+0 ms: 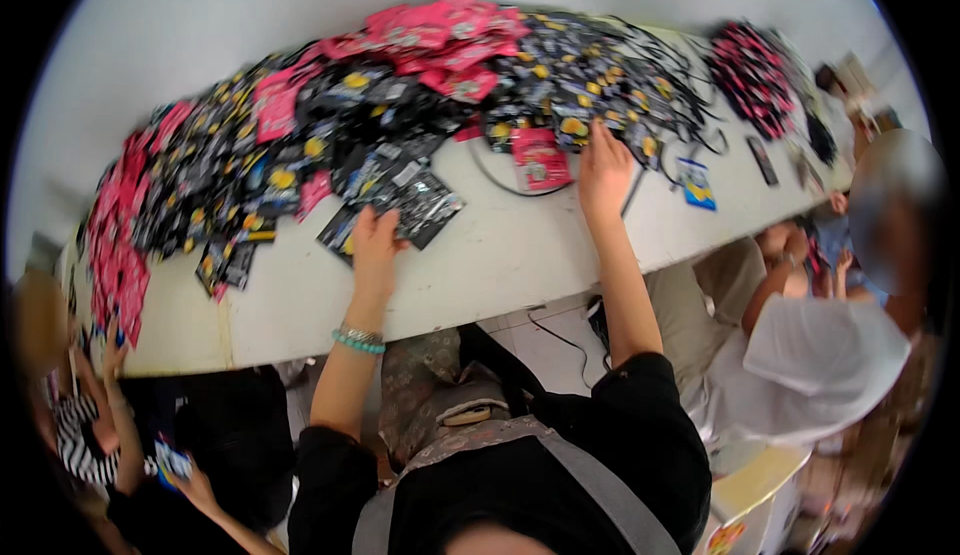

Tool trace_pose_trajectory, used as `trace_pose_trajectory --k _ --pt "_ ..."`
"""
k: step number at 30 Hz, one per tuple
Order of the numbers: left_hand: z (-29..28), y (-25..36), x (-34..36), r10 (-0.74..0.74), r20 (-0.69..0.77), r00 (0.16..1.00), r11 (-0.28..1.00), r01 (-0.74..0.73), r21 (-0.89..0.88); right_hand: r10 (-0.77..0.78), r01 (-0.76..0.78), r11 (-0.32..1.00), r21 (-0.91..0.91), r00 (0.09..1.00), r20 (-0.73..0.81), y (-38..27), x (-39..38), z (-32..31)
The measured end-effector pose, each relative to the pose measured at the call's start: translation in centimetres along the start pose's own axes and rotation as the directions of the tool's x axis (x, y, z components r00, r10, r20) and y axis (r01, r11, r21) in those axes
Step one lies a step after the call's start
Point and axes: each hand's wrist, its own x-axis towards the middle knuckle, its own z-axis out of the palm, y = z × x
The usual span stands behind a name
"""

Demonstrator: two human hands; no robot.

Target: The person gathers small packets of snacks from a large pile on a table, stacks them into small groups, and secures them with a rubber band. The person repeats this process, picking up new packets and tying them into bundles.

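I view black packets on the desk, at the near edge of the pile. The left hand touches them; the right hand is right of a pink packet. I cannot tell whether either is clamped.

Black packets: marked with yellow and grey. Pink packets: marked with white. Blue packet: yellow-marked. Tabletop: finished in white. Bracelet: coloured turquoise. Co-worker's shirt: striped in black and white.
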Motion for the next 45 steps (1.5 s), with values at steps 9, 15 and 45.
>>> trace_pose_trajectory --k 9,15,45 --pt "2.9 3.7 -5.6 0.082 -0.104 0.991 0.949 -0.109 -0.297 -0.340 0.272 0.714 0.645 0.940 -0.021 -18.7 -2.5 -5.7" --pt "0.7 6.0 -8.7 0.224 -0.078 0.972 0.971 -0.229 -0.074 -0.410 0.240 0.674 0.699 0.908 0.083 -19.9 -4.0 -6.6" --pt "-4.7 2.0 -14.2 0.134 0.278 0.951 0.827 0.047 -0.561 -0.239 -0.345 0.570 0.745 0.799 0.552 -22.9 -7.0 -8.3"
